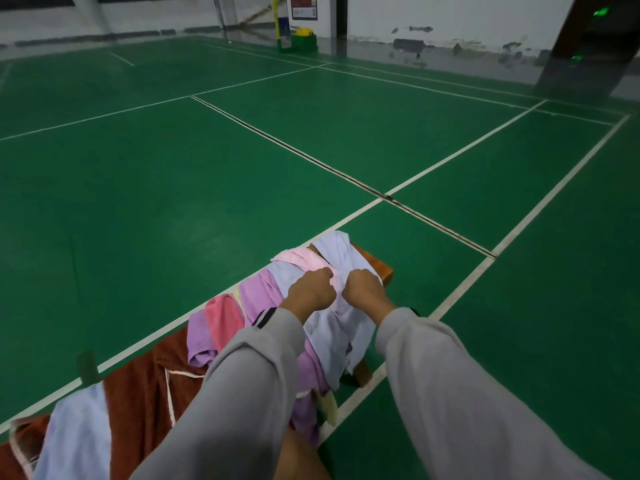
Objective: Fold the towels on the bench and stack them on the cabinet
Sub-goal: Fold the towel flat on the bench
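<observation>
A wooden bench (382, 268) runs from the lower left toward the middle of the head view, draped with several towels. A pale lavender-white towel (337, 252) lies over its far end. My left hand (311, 292) and my right hand (363, 287) sit side by side on that towel, both with fingers curled into its fabric. Beside it lie a light pink towel (299, 258), a purple towel (254, 296), a coral pink towel (225, 317), a rust-brown towel (145, 382) and a light blue towel (76, 434). No cabinet is in view.
Green court floor (173, 202) with white lines surrounds the bench on all sides. A yellow-and-green net post base (303, 38) stands far back by the wall. A dark pillar (581, 46) rises at the upper right.
</observation>
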